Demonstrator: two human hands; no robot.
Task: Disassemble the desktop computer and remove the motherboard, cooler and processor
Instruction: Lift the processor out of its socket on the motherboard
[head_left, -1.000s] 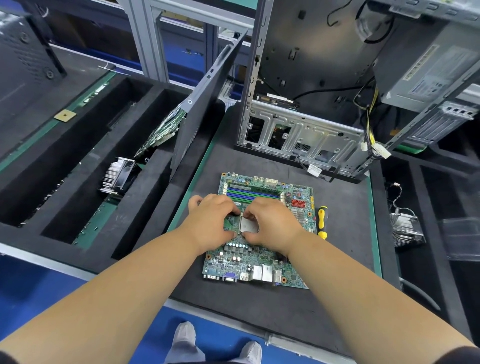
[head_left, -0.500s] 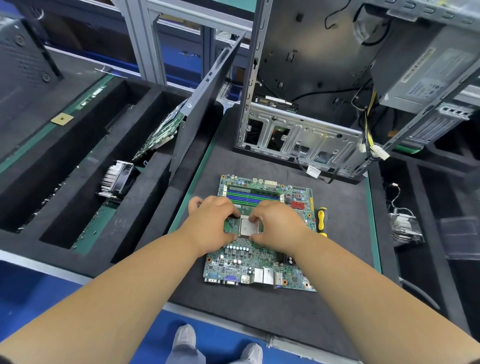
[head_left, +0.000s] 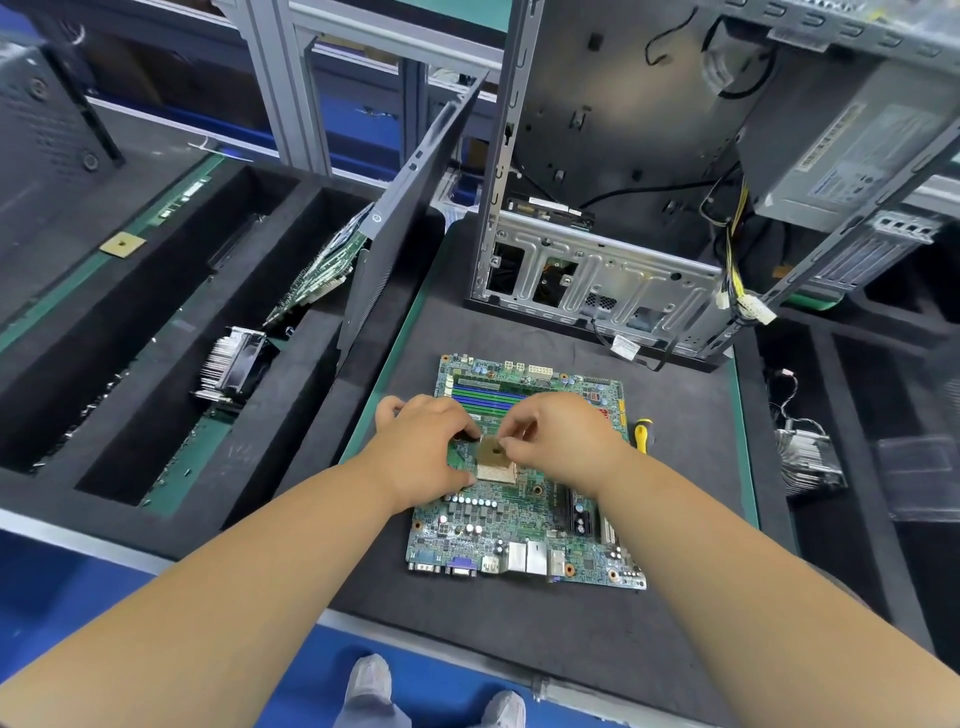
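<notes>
**Processor tilted above its socket**

The right hand (head_left: 563, 436) pinches the small square gold-bottomed processor (head_left: 492, 451), tilted above the socket (head_left: 497, 473). The left hand (head_left: 426, 447), fingers curled, touches its left edge, resting on the green rectangular motherboard (head_left: 524, 530) lying on the dark foam mat (head_left: 675, 415).

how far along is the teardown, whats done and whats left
Done: the motherboard lies on the mat, out of the case, and a cooler sits in the left foam tray. In hand: the right hand tilts the processor up off its socket while the left hand steadies the board. Left: setting the processor aside.
</notes>
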